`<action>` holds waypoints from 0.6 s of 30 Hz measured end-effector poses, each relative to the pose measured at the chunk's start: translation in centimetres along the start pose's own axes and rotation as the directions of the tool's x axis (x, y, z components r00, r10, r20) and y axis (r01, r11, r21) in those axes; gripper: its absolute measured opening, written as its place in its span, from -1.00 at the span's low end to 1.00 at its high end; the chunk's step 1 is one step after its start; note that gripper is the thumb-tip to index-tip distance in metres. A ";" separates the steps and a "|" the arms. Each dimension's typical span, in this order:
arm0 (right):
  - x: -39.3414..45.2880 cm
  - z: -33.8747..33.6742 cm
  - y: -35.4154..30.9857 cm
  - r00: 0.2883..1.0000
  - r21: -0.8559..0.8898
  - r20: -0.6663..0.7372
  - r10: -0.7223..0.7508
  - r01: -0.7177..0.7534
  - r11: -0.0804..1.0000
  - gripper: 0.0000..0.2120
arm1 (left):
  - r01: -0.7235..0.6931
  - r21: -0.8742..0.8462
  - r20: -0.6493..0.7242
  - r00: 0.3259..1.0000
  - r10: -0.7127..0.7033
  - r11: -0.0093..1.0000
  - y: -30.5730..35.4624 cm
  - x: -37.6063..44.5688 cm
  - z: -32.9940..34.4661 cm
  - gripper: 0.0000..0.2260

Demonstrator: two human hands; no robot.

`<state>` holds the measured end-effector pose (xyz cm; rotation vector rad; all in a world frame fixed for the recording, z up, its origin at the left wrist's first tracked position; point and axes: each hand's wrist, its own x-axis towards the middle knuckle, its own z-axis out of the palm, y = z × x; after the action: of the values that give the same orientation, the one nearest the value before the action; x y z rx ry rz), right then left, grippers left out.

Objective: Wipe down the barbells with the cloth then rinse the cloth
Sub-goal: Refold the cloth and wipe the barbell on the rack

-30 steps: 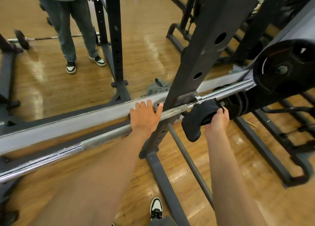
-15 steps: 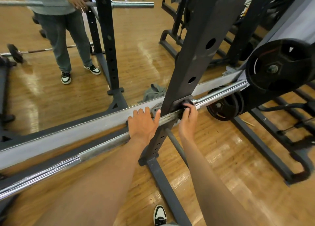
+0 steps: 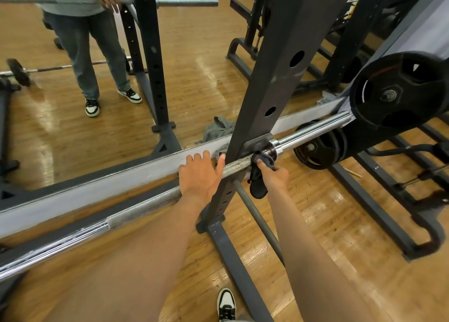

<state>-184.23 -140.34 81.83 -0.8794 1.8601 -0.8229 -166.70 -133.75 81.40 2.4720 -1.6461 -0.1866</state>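
Observation:
A steel barbell (image 3: 145, 206) lies across the dark rack upright (image 3: 272, 91), running from lower left to upper right. My left hand (image 3: 200, 176) grips the knurled shaft just left of the upright, fingers over the top. My right hand (image 3: 273, 176) holds a dark cloth (image 3: 258, 188) against the bar right of the upright, beside the collar. Part of the cloth hangs below the bar. The chrome sleeve (image 3: 313, 132) runs on toward the black plates.
A large black weight plate (image 3: 401, 91) hangs at the right, with smaller plates (image 3: 318, 149) below the sleeve. A mirror ahead shows a person in jeans (image 3: 87, 49) at a racked bar (image 3: 187, 1). A grey bag (image 3: 216, 130) lies on the wooden floor. Rack feet cross the floor near my shoe (image 3: 226, 303).
My right hand drew the cloth from the sleeve in to the collar by the upright, and the cloth now bunches on the bar there. My left hand kept its grip.

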 end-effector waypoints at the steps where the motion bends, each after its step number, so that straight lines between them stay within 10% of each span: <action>1: 0.1 -0.2 0.0 0.999 -0.007 0.046 0.002 -0.001 1.000 -0.63 | -0.002 0.001 0.000 1.000 0.002 1.000 0.0 0.0 0.1 -0.43; 7: -0.3 -1.3 0.3 0.949 -0.138 -0.036 -0.313 0.306 0.942 -0.84 | 0.004 -0.008 -0.004 1.000 -0.004 1.000 0.1 0.0 0.1 -0.41; 11: -1.8 -2.2 -0.5 0.767 -0.102 -0.340 -0.545 0.546 0.832 -0.78 | 0.002 -0.009 -0.014 1.000 -0.002 1.000 0.1 -0.1 0.0 -0.42; 18: -1.2 1.0 -1.0 0.712 -0.213 -0.361 -0.603 0.566 0.796 -0.75 | -0.007 -0.004 -0.015 1.000 0.007 1.000 0.0 -0.2 0.0 -0.41</action>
<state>-182.67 -140.00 82.76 -1.4936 2.0003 -1.4202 -166.79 -133.62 81.39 2.4589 -1.6468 -0.1702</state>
